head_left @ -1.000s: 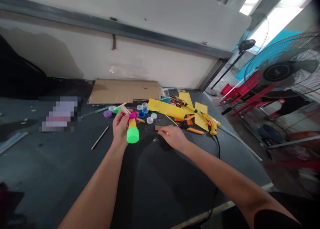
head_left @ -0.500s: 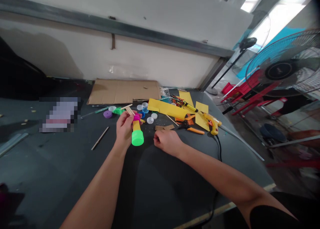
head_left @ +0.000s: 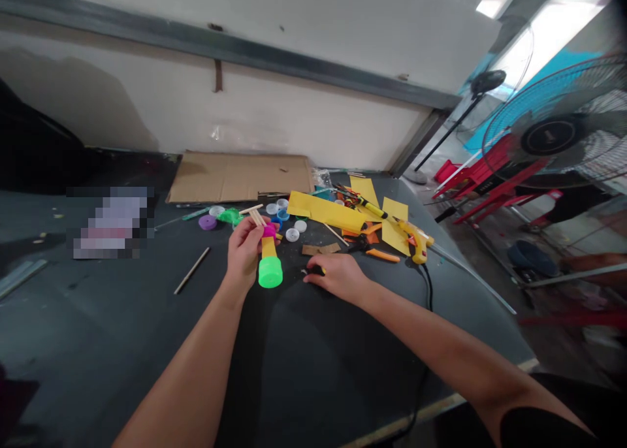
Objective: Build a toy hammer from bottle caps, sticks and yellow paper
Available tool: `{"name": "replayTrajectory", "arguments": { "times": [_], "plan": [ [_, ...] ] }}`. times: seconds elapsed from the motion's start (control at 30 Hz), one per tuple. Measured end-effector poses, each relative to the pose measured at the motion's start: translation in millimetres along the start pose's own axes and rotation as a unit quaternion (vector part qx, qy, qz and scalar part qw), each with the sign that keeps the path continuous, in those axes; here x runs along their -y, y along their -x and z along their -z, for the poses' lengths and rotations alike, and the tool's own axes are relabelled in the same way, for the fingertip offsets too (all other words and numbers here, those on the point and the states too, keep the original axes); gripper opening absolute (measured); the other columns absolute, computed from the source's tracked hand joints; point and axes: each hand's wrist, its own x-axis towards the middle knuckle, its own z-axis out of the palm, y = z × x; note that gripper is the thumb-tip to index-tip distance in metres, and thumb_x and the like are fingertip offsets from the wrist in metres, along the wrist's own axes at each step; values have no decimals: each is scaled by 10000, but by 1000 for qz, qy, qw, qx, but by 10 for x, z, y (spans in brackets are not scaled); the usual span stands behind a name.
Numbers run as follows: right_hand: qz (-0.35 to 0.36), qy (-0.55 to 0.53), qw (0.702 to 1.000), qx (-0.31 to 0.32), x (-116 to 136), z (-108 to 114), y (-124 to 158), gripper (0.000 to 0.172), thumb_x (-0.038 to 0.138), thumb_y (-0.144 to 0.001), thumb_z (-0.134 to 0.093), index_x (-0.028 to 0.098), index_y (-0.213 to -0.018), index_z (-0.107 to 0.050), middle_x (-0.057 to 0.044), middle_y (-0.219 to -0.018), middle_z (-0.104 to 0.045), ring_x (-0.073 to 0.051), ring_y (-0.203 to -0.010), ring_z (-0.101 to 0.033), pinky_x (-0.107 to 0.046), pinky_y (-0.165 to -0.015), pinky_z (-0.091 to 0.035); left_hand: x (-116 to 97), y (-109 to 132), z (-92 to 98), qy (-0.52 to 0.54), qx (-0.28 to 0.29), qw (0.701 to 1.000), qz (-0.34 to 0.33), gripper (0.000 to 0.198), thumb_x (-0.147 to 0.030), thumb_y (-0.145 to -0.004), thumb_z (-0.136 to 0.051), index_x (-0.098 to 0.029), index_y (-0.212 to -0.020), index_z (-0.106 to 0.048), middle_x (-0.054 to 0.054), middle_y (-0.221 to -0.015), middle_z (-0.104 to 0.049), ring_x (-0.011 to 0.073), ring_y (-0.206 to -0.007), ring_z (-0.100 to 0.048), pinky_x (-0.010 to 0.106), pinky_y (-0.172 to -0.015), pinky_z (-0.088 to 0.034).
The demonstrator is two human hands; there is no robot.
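My left hand [head_left: 243, 249] is closed around a small craft piece. That piece has a bright green bottle cap [head_left: 270, 272] at its near end, a yellow strip [head_left: 269, 247], a magenta part [head_left: 269, 230] and pale wooden sticks [head_left: 255, 217] at the far end. To its right, just above the dark tabletop, my right hand [head_left: 340, 275] is closed on a small black-and-yellow tool [head_left: 316, 271]; the fingers hide most of it, so its kind is unclear. A brown cardboard scrap [head_left: 321, 249] lies just beyond the right hand.
Loose bottle caps [head_left: 292, 234], yellow sheets [head_left: 326, 211], orange-handled pliers [head_left: 383, 255] and a yellow glue gun [head_left: 418, 242] with a black cord lie beyond my hands. A cardboard sheet [head_left: 235, 176] rests by the wall. One stick [head_left: 192, 270] lies left. A fan [head_left: 548, 134] stands right.
My right hand has turned and shifted slightly right, and the black-and-yellow tool now shows between its fingers. My left hand keeps its hold on the craft piece, almost unmoved.
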Motion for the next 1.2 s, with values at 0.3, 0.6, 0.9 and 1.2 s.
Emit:
{"name": "replayTrajectory", "arguments": {
  "times": [0.3,0.6,0.9,1.2],
  "plan": [
    [-16,115,988,-103,-3,62,-147,185,289,-902,-495,173,-911,-640,-53,-834,-705,-163,-780,-639,-244,-660,-377,127,-17,40,-98,41,994,14,226,-337,-697,-669,-183,-860,-644,33,-780,-679,170,-690,-629,269,-590,-503],
    [48,73,991,-97,-41,-60,-97,260,322,-960,-447,205,-933,-678,-42,-899,-715,-147,-843,-637,-236,-710,-388,84,-37,83,-59,53,994,74,296,-350,-671,-691,-173,-903,-643,43,-791,-685,211,-759,-658,328,-648,-534],
    [126,95,987,9,9,37,-44,176,269,-909,-522,213,-922,-687,-26,-821,-703,-143,-783,-634,-243,-614,-357,142,-56,120,-58,56,994,71,270,-338,-698,-687,-184,-918,-659,46,-818,-698,215,-797,-669,344,-702,-549],
    [34,133,990,19,171,-67,-135,238,334,-931,-479,181,-954,-660,-78,-901,-717,-195,-832,-666,-265,-642,-406,122,-39,109,-72,60,993,66,285,-352,-689,-687,-177,-912,-656,45,-828,-697,204,-773,-657,327,-694,-534]
  ]
}}
